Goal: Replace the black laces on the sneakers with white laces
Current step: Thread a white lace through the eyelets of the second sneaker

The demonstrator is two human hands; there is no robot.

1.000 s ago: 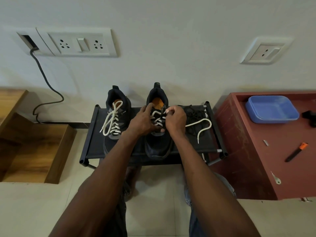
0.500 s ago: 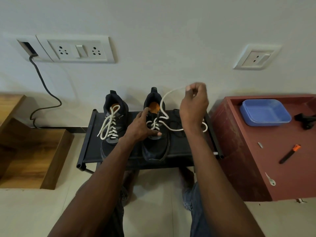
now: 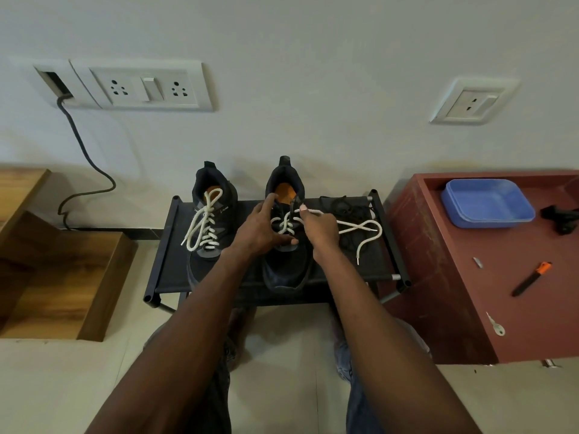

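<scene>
Nearest us, both forearms reach forward over the pale floor to a low black rack (image 3: 169, 270) set against the wall. On it stand two dark sneakers, heels to the wall. Our left hand (image 3: 260, 230) rests on the right sneaker (image 3: 286, 270), fingers fairly straight, index finger up at the collar and thumb laid across below the lacing, curled round nothing that we can see. Our right hand (image 3: 321, 228) is curled and pinches the white lace (image 3: 363, 228) just beside the top eyelets; the lace is threaded partway up this shoe, and its loose length runs right across the rack, crosses itself, and ends with a tip lying near the rack's right side. The left sneaker (image 3: 208, 233) is already laced in white, ends trailing loose. Farther back on the rack, right of the shoe in hand, lies a tangle of black laces (image 3: 343, 206). Right of the rack: a dark red table (image 3: 438, 277) with a blue tray (image 3: 487, 203) and an orange-tipped black tool (image 3: 531, 278). Left: wooden steps (image 3: 59, 277). On the wall beyond, a socket panel (image 3: 142, 87) with a cable hanging.
</scene>
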